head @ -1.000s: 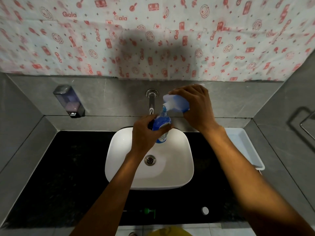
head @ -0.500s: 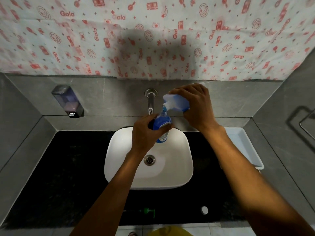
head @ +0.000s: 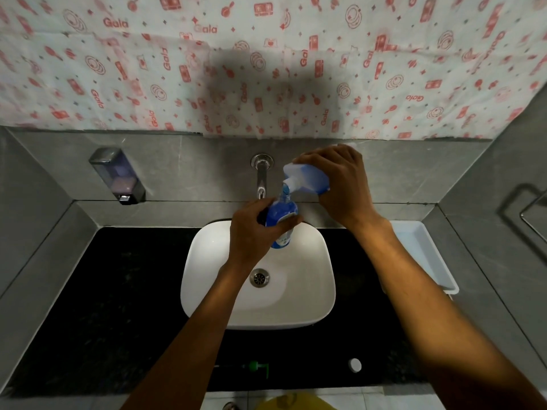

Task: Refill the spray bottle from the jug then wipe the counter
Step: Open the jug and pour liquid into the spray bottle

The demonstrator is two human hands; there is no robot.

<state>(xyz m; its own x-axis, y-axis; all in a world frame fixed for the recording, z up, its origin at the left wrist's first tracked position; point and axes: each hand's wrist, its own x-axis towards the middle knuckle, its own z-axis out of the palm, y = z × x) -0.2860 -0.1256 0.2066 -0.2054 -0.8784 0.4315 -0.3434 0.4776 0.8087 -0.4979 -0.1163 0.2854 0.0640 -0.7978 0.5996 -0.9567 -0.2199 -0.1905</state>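
Over the white sink basin (head: 207, 291), my left hand (head: 251, 235) grips a small blue spray bottle (head: 282, 214), upright and with its neck uncovered. My right hand (head: 343, 184) holds a white jug (head: 305, 179) of blue liquid, tipped with its spout down and left. A thin blue stream (head: 285, 190) runs from the spout into the bottle's neck. The bottle's green spray pump (head: 257, 366) lies flat on the black counter (head: 118, 306) near the front edge, and a white round cap (head: 354, 364) lies to its right.
A chrome tap (head: 262, 176) juts from the grey wall just left of the jug. A soap dispenser (head: 118, 176) hangs on the wall at left. A white tray (head: 426, 253) stands on the counter at right. A metal rail (head: 532, 211) is on the right wall.
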